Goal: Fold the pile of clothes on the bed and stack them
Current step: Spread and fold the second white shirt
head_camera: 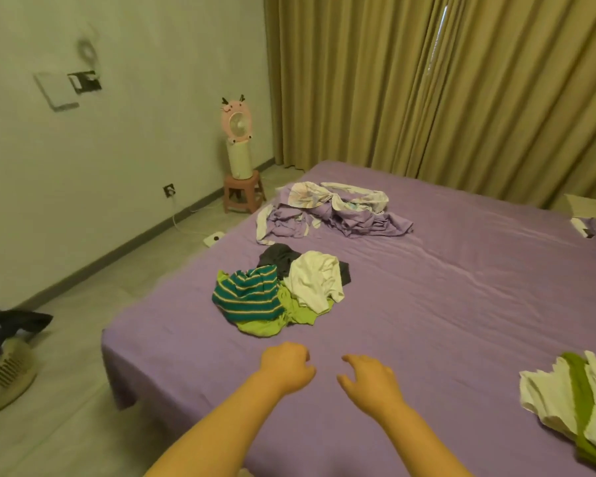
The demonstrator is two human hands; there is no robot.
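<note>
Low in the frame, both forearms reach over the bed (444, 304). The left hand (287, 366) is curled, holding nothing; the right hand (369, 376) has loosely spread fingers, also holding nothing. The white and green garment (565, 397) at the right edge is cut off.

Rumpled pile of clothes (283, 292) on purple bed (444, 304).

Purple bed (444, 304) was the landmark. Pile of clothes (283, 290) lay unfolded on it near its left edge: striped teal top (246, 297), lime green piece (272, 323), white shirt (315, 284), dark garment (277, 258), all touching. Beyond the pile, crumpled purple bedding (331, 211). At the bed's right edge, a white and green garment (572, 401). Left hand (286, 366) with fingers curled, holding nothing; right hand (369, 376) with fingers loosely spread, both over the bed short of the pile. Off the bed's far left corner, pink fan (236, 127) on a stool (243, 194).
</note>
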